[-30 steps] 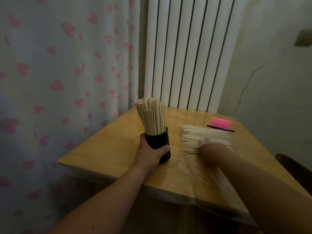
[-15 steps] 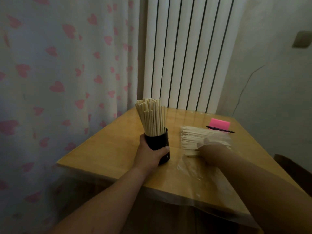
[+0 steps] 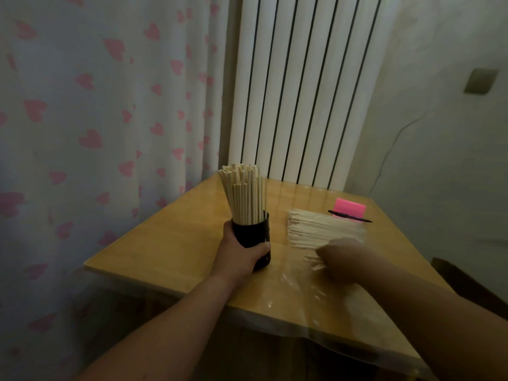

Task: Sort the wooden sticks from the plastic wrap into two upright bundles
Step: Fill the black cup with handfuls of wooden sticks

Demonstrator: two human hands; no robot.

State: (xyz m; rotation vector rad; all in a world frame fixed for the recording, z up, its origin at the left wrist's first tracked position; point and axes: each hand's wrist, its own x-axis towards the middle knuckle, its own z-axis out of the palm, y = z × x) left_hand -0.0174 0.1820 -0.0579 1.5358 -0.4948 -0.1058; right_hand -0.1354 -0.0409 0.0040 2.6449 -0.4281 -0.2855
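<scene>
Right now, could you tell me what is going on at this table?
A person's left hand grips a black cup holding an upright bundle of wooden sticks. The right hand grips a few sticks beside the flat pile on the plastic wrap. No second upright bundle is in view.

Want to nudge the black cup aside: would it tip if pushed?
Likely top-heavy: the sticks rise well above the short cup and fan out. A high push would probably tip it; pushed low, it may slide on the glossy table.
</scene>
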